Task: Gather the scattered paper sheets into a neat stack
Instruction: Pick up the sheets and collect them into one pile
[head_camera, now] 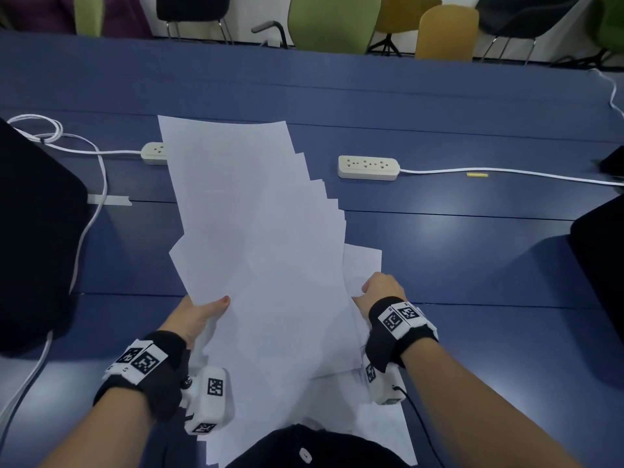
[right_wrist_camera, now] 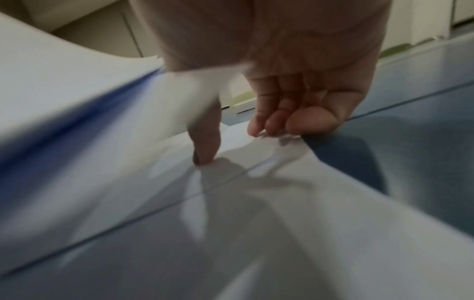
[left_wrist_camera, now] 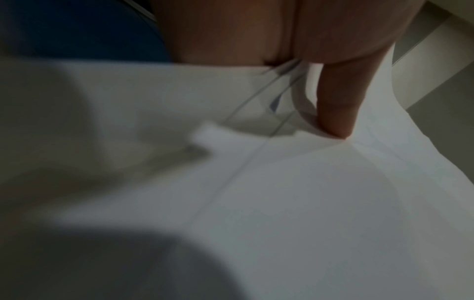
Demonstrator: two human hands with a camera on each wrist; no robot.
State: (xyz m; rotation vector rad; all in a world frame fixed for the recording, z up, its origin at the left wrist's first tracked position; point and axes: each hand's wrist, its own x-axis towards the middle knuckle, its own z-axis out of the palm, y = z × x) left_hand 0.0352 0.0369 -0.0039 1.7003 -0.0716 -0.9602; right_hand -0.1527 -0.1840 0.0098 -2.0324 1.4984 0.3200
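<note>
At the far left a dark chair back [head_camera: 37,231] crowds the desk [head_camera: 472,251], with a white cable [head_camera: 91,211] looping past a strip of tape [head_camera: 108,199] to a power strip [head_camera: 153,153] half hidden behind the sheets; none of these touches the work, though the cable lies near enough to snag a sliding sheet; the left hand [head_camera: 199,315] grips the lower left edge of the paper sheets [head_camera: 256,231], thumb on top and fingers [left_wrist_camera: 336,113] curled under, as the left wrist view shows several edges bunched at a fingertip; the sheets are lifted and fanned, tilted away over the middle of the desk, corners stepping out on the right side, and more loose sheets [head_camera: 378,430] lie flat under the wrists near the body; paper this thin is light, limp and slippery sheet on sheet, so it will sag and skate unless held at both side edges and tapped square on the desk; the right hand [head_camera: 381,288] pinches the lower right edge, fingers curled; further right a second power strip [head_camera: 368,167] and a small yellow object [head_camera: 477,174] sit well apart.
</note>
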